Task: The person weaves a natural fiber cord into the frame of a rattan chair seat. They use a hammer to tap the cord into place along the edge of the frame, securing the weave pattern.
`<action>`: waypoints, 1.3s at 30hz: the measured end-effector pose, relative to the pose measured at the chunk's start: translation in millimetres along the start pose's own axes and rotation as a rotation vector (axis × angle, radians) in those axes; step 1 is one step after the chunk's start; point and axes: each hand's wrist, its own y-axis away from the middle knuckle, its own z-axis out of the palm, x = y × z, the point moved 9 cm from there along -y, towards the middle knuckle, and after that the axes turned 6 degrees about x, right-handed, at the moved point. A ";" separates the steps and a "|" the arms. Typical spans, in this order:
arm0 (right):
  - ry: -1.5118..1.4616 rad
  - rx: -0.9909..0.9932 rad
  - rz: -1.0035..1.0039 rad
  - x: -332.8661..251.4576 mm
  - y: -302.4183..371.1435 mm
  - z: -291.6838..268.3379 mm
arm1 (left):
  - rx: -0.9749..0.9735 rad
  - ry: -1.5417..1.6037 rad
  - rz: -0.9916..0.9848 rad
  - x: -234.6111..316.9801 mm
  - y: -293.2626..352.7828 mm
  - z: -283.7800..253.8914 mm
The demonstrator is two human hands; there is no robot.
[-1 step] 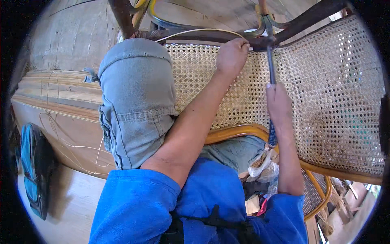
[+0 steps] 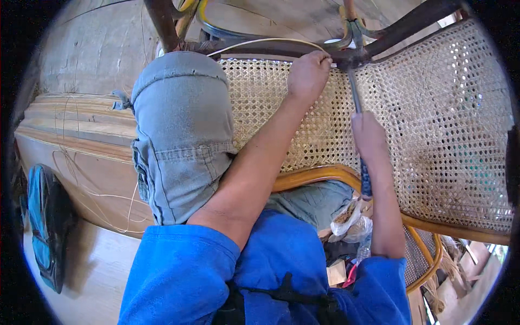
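My left hand (image 2: pixel 309 78) is closed in a pinch at the far edge of the woven cane seat (image 2: pixel 260 92). It holds the end of a thin pale cane strip (image 2: pixel 265 39), which arches away to the left along the dark wooden frame rail (image 2: pixel 287 50). My right hand (image 2: pixel 370 135) grips a hammer (image 2: pixel 355 92) with a metal shaft and a dark blue handle. Its far end, blurred, is at the frame corner just right of my left fingers, where the seat meets the woven cane back panel (image 2: pixel 439 124).
My knee (image 2: pixel 181 108) in grey trousers rests at the seat's left side. Stacked wooden boards (image 2: pixel 81 122) with loose cane strands lie further left. A teal and black bag (image 2: pixel 46 227) is at lower left. Plastic bags (image 2: pixel 355 222) are below the brown curved rim (image 2: pixel 319 174).
The hammer has swung slightly, its shaft shifting a little left near the frame corner. My right hand moved a little left with it; the left hand stays nearly still.
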 end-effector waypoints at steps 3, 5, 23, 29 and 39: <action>-0.153 0.079 -0.017 14.2 -2.8 3.4 | -0.017 -0.014 -0.025 0.5 0.4 1.7; -0.216 0.141 -0.096 6.4 -1.0 -3.6 | -0.029 -0.054 -0.011 -0.5 -1.3 3.9; -0.106 0.036 -0.096 5.5 -7.6 -24.4 | -0.034 -0.037 -0.072 -1.6 -0.8 3.8; -0.239 0.037 -0.037 7.5 -6.6 -6.3 | -0.038 -0.063 -0.041 -2.1 -1.9 3.5; -0.042 0.082 -0.096 -2.7 -19.7 -4.0 | -0.065 -0.069 -0.056 -1.5 -1.7 3.4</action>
